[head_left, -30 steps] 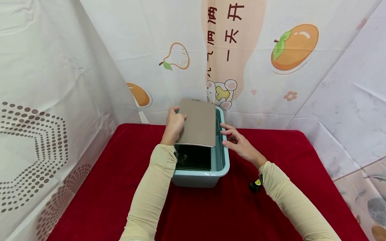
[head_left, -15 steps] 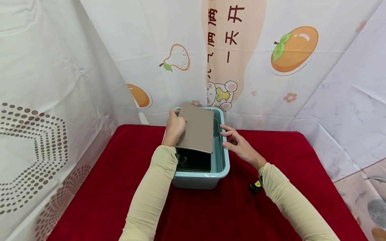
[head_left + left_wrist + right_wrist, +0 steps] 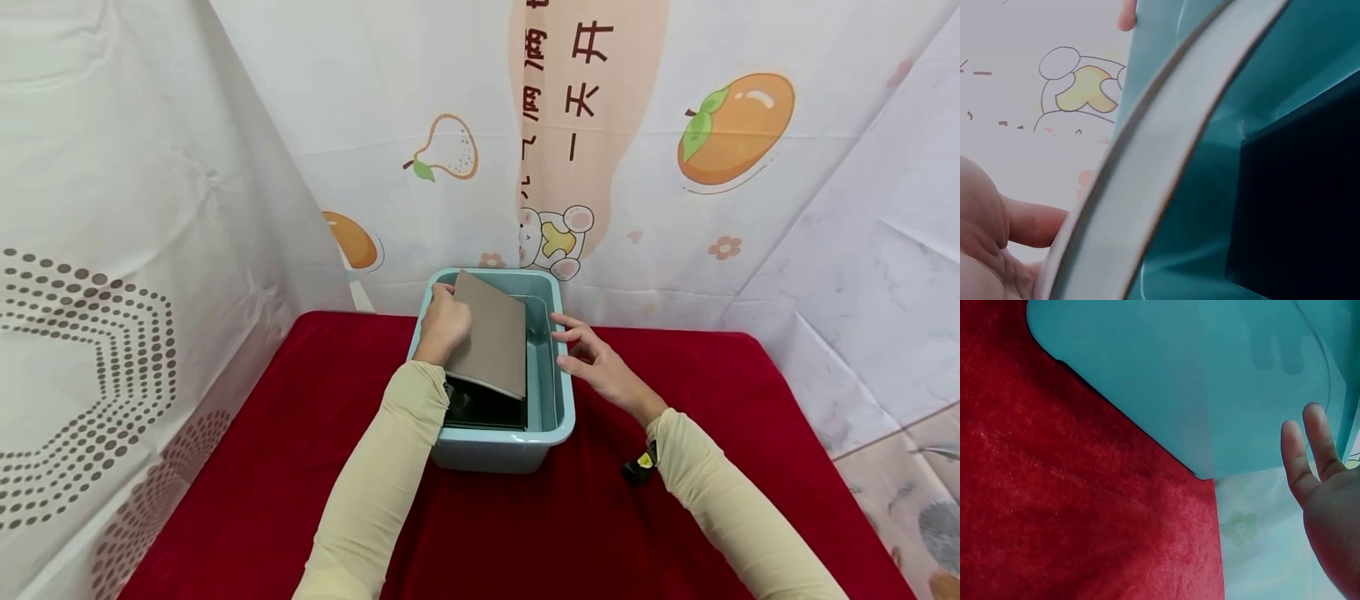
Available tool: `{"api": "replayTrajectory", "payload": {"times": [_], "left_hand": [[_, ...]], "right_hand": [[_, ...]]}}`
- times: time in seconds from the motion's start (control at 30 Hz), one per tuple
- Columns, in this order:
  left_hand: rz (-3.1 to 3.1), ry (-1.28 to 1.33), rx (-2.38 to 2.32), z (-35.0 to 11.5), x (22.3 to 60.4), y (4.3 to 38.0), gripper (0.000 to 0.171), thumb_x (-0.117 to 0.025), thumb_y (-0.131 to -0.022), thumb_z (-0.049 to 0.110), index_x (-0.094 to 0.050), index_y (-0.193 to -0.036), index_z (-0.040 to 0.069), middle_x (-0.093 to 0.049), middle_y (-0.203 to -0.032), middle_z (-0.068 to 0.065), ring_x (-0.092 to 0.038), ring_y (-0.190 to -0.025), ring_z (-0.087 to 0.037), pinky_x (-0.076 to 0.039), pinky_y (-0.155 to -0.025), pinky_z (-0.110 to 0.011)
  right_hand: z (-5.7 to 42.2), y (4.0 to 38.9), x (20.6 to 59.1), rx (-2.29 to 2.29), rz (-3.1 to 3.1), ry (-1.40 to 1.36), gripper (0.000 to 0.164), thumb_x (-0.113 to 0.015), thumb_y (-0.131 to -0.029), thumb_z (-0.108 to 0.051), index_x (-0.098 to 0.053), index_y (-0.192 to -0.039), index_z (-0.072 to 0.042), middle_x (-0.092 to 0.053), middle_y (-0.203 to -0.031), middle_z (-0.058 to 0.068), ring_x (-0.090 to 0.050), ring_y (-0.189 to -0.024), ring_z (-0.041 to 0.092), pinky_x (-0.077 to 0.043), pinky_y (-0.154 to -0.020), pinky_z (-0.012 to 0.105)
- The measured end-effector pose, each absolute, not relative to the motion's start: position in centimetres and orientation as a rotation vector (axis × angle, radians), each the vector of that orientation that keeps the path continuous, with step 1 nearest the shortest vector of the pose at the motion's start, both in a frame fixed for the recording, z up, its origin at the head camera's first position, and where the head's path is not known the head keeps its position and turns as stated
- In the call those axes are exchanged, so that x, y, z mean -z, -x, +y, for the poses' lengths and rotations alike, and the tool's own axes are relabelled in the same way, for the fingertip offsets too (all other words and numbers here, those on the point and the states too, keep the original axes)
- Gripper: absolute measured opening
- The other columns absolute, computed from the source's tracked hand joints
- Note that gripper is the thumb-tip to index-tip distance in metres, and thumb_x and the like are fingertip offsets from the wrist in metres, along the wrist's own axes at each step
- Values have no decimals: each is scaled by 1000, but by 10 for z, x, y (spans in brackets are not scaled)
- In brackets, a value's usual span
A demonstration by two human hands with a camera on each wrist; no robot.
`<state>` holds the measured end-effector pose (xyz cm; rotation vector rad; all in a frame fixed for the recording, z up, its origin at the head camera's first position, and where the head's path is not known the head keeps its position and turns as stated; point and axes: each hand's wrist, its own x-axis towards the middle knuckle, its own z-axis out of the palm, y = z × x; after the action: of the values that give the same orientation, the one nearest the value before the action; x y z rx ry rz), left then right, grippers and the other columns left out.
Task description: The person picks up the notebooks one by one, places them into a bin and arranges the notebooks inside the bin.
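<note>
My left hand point(image 3: 444, 323) grips the left edge of a notebook point(image 3: 491, 337) with a plain brown cover. The notebook slants, right side lower, inside a light blue plastic basin point(image 3: 495, 454). From the left wrist, the notebook's pale page edge point(image 3: 1147, 150) runs between brown covers, with the left hand point(image 3: 997, 234) at its lower end. Below the notebook lies a flat black thing point(image 3: 487, 412), partly covered; its kind is unclear. My right hand point(image 3: 600, 367) is at the basin's right rim, fingers spread and loosely bent, holding nothing. The right wrist view shows that hand point(image 3: 1329, 500) beside the basin wall point(image 3: 1147, 381).
The basin stands on a table with a red cloth point(image 3: 637, 542), near its back edge. Behind hangs a white curtain point(image 3: 360, 75) printed with fruit and characters. A dark strap device with a yellow patch point(image 3: 641, 467) is on the right wrist.
My left hand has lowered the notebook into the basin and tilted it, its right side dropping. More of the basin's back interior shows. The right hand stays at the rim.
</note>
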<state>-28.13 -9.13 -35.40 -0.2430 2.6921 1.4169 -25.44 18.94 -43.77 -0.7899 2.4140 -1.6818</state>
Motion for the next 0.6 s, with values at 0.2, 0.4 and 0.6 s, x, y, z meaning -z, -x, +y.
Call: {"api": "replayTrajectory", "payload": {"times": [0.2, 0.4, 0.6], "left_hand": [[2722, 233, -1328, -90, 360, 284, 54, -27, -103, 19, -23, -157, 14, -62, -116, -25, -60, -93, -35, -49, -85, -48], [2737, 243, -1247, -87, 364, 287, 52, -28, -103, 18, -24, -154, 10, -60, -116, -25, -59, -89, -37, -49, -84, -48], [2721, 250, -1192, -86, 369, 286, 59, -33, -104, 17, -11, -158, 5, -52, -134, -30, -60, -112, -45, -51, -96, -54]], "right_hand": [[189, 255, 439, 1690, 2416, 787, 45, -60, -102, -22, -49, -144, -10, -27, -168, -7, -54, -114, 36, -52, -92, 27], [189, 254, 439, 1698, 2417, 785, 43, -60, -102, -20, -50, -143, -11, -26, -168, -7, -54, -114, 32, -52, -92, 26], [188, 253, 441, 1714, 2400, 780, 43, -60, -102, -19, -49, -143, -8, -27, -168, -8, -55, -112, 34, -53, -91, 25]]}}
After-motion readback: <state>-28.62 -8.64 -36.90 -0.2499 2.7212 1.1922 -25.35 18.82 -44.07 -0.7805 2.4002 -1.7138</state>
